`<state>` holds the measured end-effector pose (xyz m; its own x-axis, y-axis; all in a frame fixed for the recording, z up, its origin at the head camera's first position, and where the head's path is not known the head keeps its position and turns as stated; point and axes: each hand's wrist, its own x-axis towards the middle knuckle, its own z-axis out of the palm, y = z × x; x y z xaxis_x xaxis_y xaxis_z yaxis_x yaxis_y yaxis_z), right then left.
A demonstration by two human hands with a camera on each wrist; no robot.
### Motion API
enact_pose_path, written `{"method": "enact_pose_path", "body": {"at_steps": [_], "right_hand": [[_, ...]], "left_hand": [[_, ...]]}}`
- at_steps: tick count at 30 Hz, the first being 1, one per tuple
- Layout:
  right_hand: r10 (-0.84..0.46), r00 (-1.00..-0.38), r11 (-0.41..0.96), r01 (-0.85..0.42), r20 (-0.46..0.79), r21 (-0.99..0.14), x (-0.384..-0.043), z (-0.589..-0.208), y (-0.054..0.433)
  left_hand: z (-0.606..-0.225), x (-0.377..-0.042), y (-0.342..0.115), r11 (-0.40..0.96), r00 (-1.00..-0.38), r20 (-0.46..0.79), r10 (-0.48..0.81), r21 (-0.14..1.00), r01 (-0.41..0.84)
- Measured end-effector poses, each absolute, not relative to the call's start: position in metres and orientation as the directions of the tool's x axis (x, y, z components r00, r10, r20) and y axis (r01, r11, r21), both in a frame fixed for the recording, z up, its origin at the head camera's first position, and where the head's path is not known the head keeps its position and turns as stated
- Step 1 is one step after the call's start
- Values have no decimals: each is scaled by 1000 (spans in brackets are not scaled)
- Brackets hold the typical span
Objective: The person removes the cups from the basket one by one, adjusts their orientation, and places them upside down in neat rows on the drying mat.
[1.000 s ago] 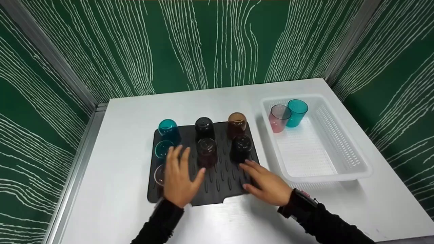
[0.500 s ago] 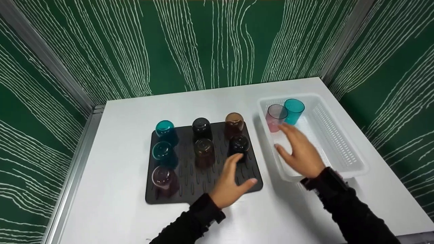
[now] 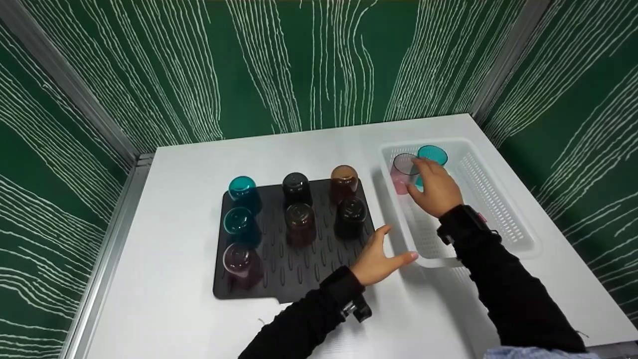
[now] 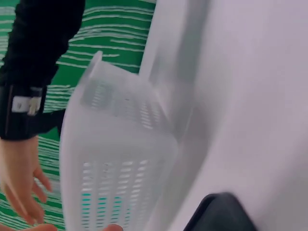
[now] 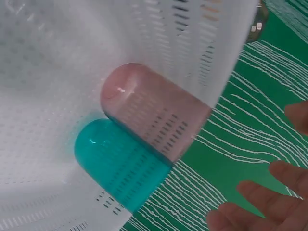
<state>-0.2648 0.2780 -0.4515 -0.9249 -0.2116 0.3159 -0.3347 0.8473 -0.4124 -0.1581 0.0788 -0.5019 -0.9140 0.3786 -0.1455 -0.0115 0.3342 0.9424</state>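
Observation:
My right hand [image 3: 437, 190] hovers over the white perforated plastic basket [image 3: 398, 219], fingers spread, close to two tumblers inside it. One is a clear pink tumbler [image 3: 400, 183], the other a teal tumbler [image 3: 432, 152], partly hidden by the hand. In the right wrist view the pink tumbler [image 5: 149, 106] and teal tumbler [image 5: 120, 159] touch side by side, and my fingers [image 5: 269, 197] are apart from both rims. Near the basket's front left corner is my left hand [image 3: 376, 260], thumb stretched out by the rim; contact cannot be made out. It holds nothing.
A dark ribbed drying mat [image 3: 279, 259] lies left of the basket. Several upturned tumblers stand on it, among them a teal one [image 3: 242, 189], an amber one [image 3: 344, 179] and a purplish one [image 3: 241, 262]. Green walls with white lines surround the white table [image 3: 164, 239].
Both hands have moved right from over the mat. The right hand has reached in above the tumblers in the basket; the left has come to the basket's near left corner. The tumblers have not moved.

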Motion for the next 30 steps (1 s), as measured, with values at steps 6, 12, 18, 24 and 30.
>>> {"method": "enact_pose_path", "body": {"at_steps": [6,12,18,24,30], "right_hand": [[-235,-927,885,-329,294,-329,-290,-465,275],[-273,-938,910,-323,212,-261,-308,-475,270],[-267,-933,926,-317,240,-203,-314,-483,264],[-262,-934,943,-301,244,-140,-313,-490,266],[-262,-938,952,-290,226,-101,-313,-494,269]], "left_hand": [[-514,-165,104,300,-923,-168,346,952,-61],[-521,-170,115,235,-932,-140,335,970,-61],[-526,-170,121,75,-932,-106,347,994,-85],[-530,-168,128,-42,-931,-70,358,995,-91],[-532,-168,130,-58,-939,-67,339,994,-92]]}}
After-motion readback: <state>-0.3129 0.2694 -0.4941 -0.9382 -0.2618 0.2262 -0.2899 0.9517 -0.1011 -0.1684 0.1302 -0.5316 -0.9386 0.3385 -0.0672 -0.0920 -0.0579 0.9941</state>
